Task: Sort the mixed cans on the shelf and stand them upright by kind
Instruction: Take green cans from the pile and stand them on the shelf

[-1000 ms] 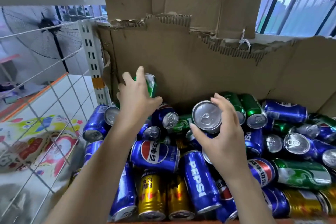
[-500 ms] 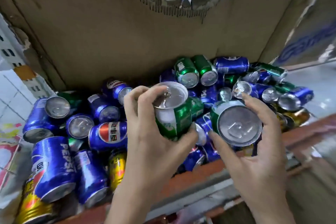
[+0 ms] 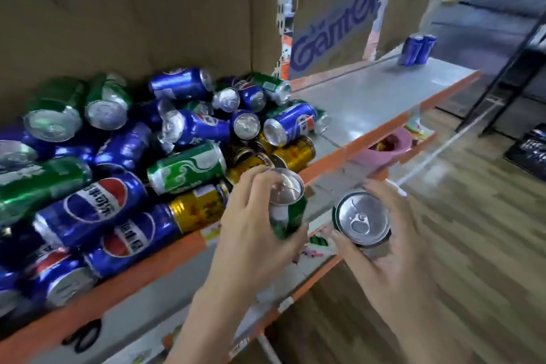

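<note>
My left hand grips a green can, top up, in front of the shelf's orange front edge. To its right my right hand holds a second green can with its silver top facing the camera. A jumbled pile of blue Pepsi cans, green cans and gold cans lies on its side on the left half of the shelf. Two blue cans stand upright at the shelf's far right end.
The grey shelf surface stretches from the pile to the two standing cans. Cardboard backs the shelf, one sheet with blue lettering. A lower shelf holds a pink item. Wooden floor lies to the right.
Both hands have pulled their green cans out of the pile and away from the shelf front. The view has swung right, showing the bare shelf and two standing blue cans.
</note>
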